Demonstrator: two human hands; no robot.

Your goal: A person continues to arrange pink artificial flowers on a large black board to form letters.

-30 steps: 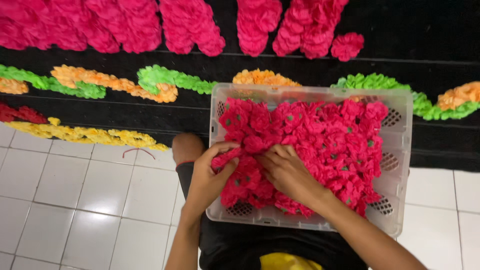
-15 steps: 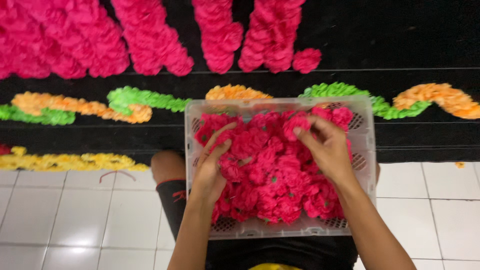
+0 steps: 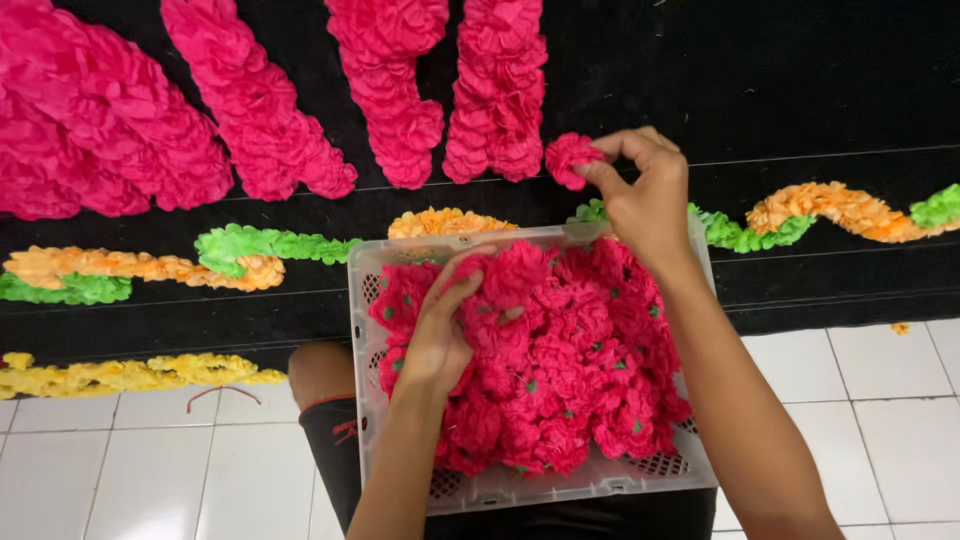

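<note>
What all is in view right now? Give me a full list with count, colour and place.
Loose paper flower: one, pink, pinched in the right hand over the black sheet, beside the end of a pink strip.
Crate: one, white, perforated, on the lap, heaped with pink paper flowers.
Pink flower strips: several, laid on the black sheet, upper part of the picture.
Wavy garland: orange and green, across the sheet behind the crate.
Yellow garland: one, at the sheet's near edge, left.
Black sheet: one, covering the floor ahead.
Floor tiles: white, near side.
Left hand: in the crate, fingers among the flowers.
Right hand: raised past the crate's far rim, gripping the loose flower.
</note>
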